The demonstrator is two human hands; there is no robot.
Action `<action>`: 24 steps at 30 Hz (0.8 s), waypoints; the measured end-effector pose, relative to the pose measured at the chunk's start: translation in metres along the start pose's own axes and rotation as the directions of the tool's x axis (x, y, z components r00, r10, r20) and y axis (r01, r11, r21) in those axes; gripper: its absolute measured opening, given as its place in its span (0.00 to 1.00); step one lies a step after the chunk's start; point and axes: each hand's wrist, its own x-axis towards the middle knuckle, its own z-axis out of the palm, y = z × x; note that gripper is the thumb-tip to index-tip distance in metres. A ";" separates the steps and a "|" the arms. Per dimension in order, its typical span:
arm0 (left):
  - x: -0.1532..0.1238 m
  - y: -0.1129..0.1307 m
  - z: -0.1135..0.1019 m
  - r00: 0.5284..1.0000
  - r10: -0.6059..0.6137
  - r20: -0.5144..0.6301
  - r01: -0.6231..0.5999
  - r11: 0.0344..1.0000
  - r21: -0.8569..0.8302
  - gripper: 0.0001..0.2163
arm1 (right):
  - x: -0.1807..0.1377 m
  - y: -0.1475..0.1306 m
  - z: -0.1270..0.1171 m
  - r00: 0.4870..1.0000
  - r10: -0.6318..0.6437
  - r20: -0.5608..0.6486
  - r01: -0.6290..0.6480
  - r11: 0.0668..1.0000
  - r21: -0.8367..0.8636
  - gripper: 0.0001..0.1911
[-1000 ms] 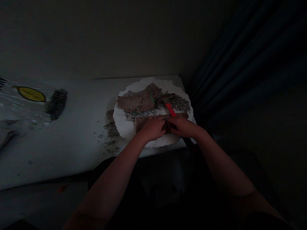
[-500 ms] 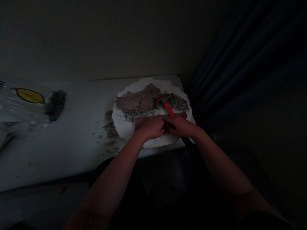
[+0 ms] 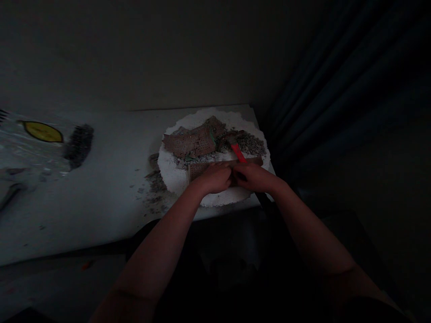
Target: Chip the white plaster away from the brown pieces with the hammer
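Note:
My left hand is closed over a flat brown board with small holes, near its middle. Beside it, almost touching, my right hand is curled at the same board, its fingertips partly hidden. A red strip, perhaps a handle, slants up and left from just behind my right hand, toward grey-brown rubble. All this lies on a round white slab with a ragged edge. Behind my hands are a larger cracked perforated piece and a heap of gravel-like crumbs.
The slab stands at the right end of a white table. Crumbs are scattered left of it. Farther left lie clear plastic packaging with a yellow label and a dark bristly bundle. A dark curtain hangs at the right.
Both hands stay at the board in nearly the same pose. The view has shifted very slightly; nothing is plainly taken hold of or let go.

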 end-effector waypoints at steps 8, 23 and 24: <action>-0.010 -0.016 0.005 0.990 0.113 -0.089 -0.120 0.990 -0.074 0.08 | -0.001 0.001 0.000 1.000 0.014 0.012 -0.014 1.000 0.008 0.09; -0.019 0.000 0.009 0.986 0.145 -0.080 -0.137 0.986 0.098 0.09 | -0.003 0.003 -0.001 1.000 0.011 -0.009 -0.011 0.999 0.030 0.08; -0.019 0.002 0.009 0.988 0.138 -0.072 -0.129 0.985 0.114 0.10 | -0.003 0.003 -0.001 1.000 0.005 -0.016 -0.005 0.999 0.037 0.08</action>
